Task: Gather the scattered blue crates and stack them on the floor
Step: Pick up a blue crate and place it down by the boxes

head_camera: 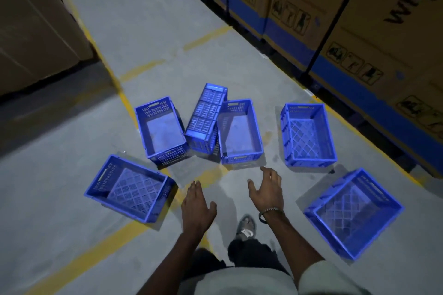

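1. Both hands were out in front, palms down, fingers spread and holding nothing: the right hand (267,190) reached ahead toward the middle of the group, and the left hand (196,203) hung a little lower and nearer the body.
2. Just beyond the right fingertips stood the centre crate (241,132), upright and open, with the near short wall facing the person. It looked the likeliest first pick.
3. Against its left wall leaned a tipped crate (206,117), lying on its side and touching it. To its left sat another upright crate (161,130).
4. Farther out, apart from the rest, were a right-hand crate (308,135), a near-left crate (130,188) turned at an angle, and a near-right crate (353,212), also skewed and perhaps two nested, though I could not tell for sure.
5. All of them rested on the grey floor (153,31) with yellow lines, between rows of cardboard cartons (374,19).
6. To do this step well, I judged each hand should take an opposite rim or handle slot, lifting level. The tipped crate would probably slump once its support moved, so righting it first seemed wiser.
7. One upright crate should serve as base, the others lined up square before lowering.
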A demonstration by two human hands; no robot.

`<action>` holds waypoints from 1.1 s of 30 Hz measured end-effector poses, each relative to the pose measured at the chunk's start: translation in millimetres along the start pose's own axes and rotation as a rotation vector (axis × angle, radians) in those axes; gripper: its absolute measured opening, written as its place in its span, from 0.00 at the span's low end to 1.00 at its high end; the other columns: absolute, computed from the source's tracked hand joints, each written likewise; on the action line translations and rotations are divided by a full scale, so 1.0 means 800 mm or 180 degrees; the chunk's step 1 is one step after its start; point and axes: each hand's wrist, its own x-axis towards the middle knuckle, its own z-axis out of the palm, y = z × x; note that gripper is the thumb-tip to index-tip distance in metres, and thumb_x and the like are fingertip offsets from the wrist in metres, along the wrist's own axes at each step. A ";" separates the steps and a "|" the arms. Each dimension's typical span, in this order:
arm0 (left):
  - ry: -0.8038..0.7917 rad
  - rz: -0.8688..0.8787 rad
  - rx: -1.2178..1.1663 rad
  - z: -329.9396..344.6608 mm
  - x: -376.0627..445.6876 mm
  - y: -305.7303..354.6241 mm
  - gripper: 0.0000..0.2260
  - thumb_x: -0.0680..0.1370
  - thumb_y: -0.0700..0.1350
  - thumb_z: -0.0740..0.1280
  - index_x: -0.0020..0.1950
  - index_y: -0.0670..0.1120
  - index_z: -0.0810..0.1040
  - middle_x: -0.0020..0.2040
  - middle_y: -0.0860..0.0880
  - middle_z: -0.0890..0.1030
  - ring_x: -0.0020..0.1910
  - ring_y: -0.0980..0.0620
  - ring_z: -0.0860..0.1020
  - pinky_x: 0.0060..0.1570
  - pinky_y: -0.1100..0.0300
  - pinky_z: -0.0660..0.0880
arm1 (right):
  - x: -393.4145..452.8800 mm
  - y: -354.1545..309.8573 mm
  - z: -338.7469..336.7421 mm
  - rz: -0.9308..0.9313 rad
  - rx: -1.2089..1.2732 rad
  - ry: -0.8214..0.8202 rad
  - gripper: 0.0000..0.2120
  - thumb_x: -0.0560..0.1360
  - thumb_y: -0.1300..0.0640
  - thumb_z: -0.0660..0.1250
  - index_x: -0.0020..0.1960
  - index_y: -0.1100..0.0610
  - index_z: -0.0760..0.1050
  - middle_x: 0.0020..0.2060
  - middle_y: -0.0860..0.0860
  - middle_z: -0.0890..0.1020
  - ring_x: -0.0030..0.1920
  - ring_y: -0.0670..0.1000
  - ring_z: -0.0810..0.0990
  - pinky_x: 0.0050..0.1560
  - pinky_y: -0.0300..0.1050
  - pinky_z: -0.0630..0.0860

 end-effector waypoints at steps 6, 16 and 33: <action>0.0185 -0.0244 -0.0173 -0.035 0.106 0.052 0.36 0.81 0.52 0.65 0.84 0.39 0.56 0.84 0.40 0.59 0.83 0.41 0.60 0.77 0.45 0.61 | 0.122 -0.039 0.011 -0.0275 -0.0318 -0.0337 0.32 0.73 0.39 0.67 0.72 0.54 0.68 0.65 0.54 0.72 0.67 0.57 0.69 0.56 0.58 0.77; -0.0194 -0.0829 -0.0573 -0.017 0.324 0.016 0.40 0.76 0.56 0.59 0.83 0.36 0.57 0.82 0.36 0.62 0.81 0.37 0.63 0.75 0.42 0.66 | 0.291 -0.086 0.069 -0.0094 -0.0839 -0.1199 0.38 0.73 0.35 0.65 0.76 0.53 0.61 0.71 0.52 0.67 0.72 0.56 0.63 0.64 0.58 0.72; 0.0007 -0.1588 -0.1018 -0.053 0.582 0.006 0.42 0.80 0.56 0.70 0.84 0.38 0.54 0.84 0.39 0.59 0.83 0.40 0.60 0.78 0.45 0.61 | 0.640 -0.184 0.097 -0.0577 -0.1125 -0.1554 0.33 0.77 0.48 0.67 0.76 0.62 0.63 0.69 0.59 0.71 0.70 0.62 0.67 0.66 0.53 0.64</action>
